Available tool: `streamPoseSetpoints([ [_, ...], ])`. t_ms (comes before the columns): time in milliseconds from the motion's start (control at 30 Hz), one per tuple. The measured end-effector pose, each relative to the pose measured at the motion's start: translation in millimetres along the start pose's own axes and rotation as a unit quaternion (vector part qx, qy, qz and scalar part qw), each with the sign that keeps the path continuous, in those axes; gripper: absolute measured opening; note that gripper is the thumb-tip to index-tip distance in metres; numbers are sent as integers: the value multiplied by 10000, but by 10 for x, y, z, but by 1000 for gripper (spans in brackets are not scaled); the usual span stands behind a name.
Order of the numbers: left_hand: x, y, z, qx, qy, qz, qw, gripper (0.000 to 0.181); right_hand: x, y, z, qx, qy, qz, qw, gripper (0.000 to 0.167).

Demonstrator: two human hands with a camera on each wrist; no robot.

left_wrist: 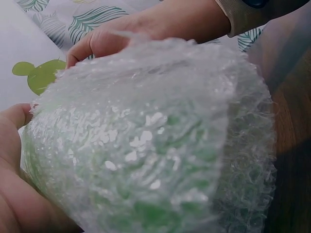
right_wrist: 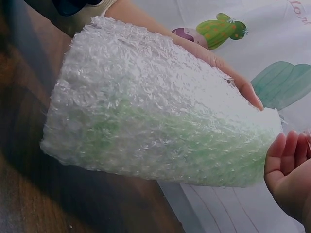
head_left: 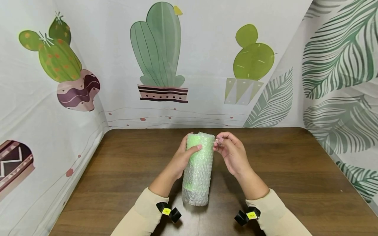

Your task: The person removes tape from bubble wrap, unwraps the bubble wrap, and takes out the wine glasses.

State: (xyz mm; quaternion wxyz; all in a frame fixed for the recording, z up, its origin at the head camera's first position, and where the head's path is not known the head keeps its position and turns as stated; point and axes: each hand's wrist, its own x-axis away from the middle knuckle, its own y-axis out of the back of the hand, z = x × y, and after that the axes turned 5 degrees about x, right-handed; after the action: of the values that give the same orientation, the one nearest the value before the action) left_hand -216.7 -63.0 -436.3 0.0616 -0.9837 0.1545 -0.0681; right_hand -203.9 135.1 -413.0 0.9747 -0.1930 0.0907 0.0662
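A tall roll of clear bubble wrap (head_left: pixel 197 177) with something light green inside stands tilted over the table. Around its upper left side the left hand (head_left: pixel 180 159) grips it, thumb lying across the front. At the upper right edge, the right hand (head_left: pixel 234 154) has curled fingers and pinches a small clear, shiny bit; whether this is wrap or tape I cannot tell. In the left wrist view the wrap (left_wrist: pixel 141 141) hides most of the right hand (left_wrist: pixel 109 43). The right wrist view shows the wrap's bumpy side (right_wrist: pixel 146 111) and curled right fingers (right_wrist: pixel 286 155) by its end.
Under the hands is a brown wooden table (head_left: pixel 124 164). A white cloth (head_left: pixel 206 65) printed with cacti and leaves hangs behind it and along both sides. Both wrists carry small black cameras over beige sleeves.
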Motion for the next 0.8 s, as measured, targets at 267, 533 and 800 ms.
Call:
streamPoseSetpoints([
  [267, 7, 2, -2, -6, 29, 3, 10000, 73, -6, 22, 4, -87, 22, 145, 9999, 29],
  [533, 0, -1, 4, 115, 9, 62, 9999, 75, -3, 30, -2, -260, 106, 192, 9994, 29],
  [800, 1, 10, 9, 132, 22, 65, 9999, 77, -3, 22, 12, -370, 196, 180, 9990, 31],
])
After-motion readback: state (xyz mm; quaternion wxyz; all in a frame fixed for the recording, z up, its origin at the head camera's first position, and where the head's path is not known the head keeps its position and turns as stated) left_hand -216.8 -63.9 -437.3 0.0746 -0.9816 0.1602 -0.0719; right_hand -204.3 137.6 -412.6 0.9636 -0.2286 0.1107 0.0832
